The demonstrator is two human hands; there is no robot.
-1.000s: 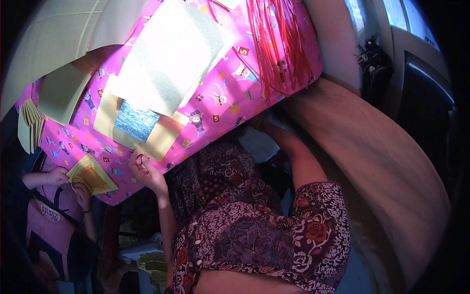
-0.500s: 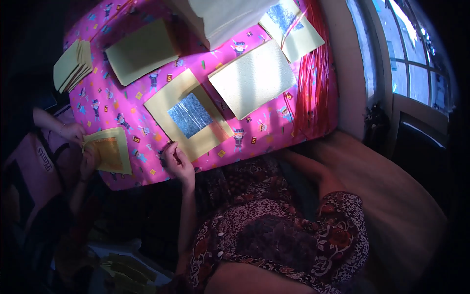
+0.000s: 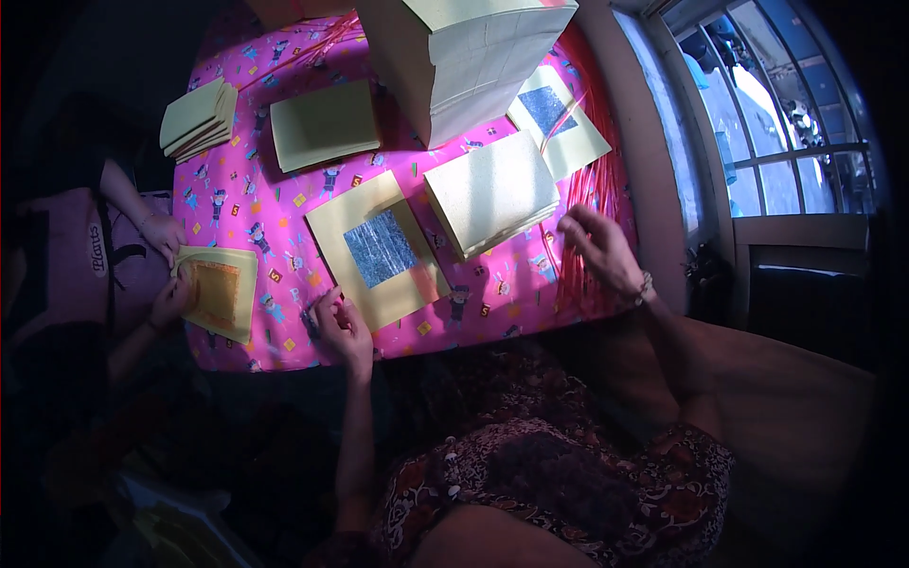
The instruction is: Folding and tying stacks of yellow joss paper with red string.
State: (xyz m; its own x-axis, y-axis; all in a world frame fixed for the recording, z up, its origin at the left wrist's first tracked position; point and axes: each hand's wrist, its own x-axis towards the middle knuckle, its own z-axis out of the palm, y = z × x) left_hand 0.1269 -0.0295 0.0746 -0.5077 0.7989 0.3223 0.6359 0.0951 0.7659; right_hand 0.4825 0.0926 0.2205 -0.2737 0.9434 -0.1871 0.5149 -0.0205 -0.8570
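On the pink patterned tablecloth (image 3: 284, 352) lies a yellow paper sheet (image 3: 327, 227) with a shiny silver square (image 3: 379, 248) in its middle. My left hand (image 3: 346, 333) rests at the sheet's near left edge, fingers curled together; what they pinch, if anything, is too small to make out. Over the long red strands (image 3: 578, 281) at the table's right side is my right hand (image 3: 606, 254), fingers apart and nothing visible in them. Between my hands, a bit farther off, sits a sunlit stack of pale sheets (image 3: 492, 189).
A tall block of paper (image 3: 473, 71) stands at the back. Beside it lies another silver-square sheet (image 3: 589, 144). Farther left are a shaded yellow stack (image 3: 322, 128) and a fanned pile (image 3: 199, 118). At left, a co-worker's hands (image 3: 169, 237) hold an orange-square sheet (image 3: 244, 301).
My right hand has come up from below the table edge to the red strands. My left hand stays by the sheet. The view has shifted, showing more of the tall block.
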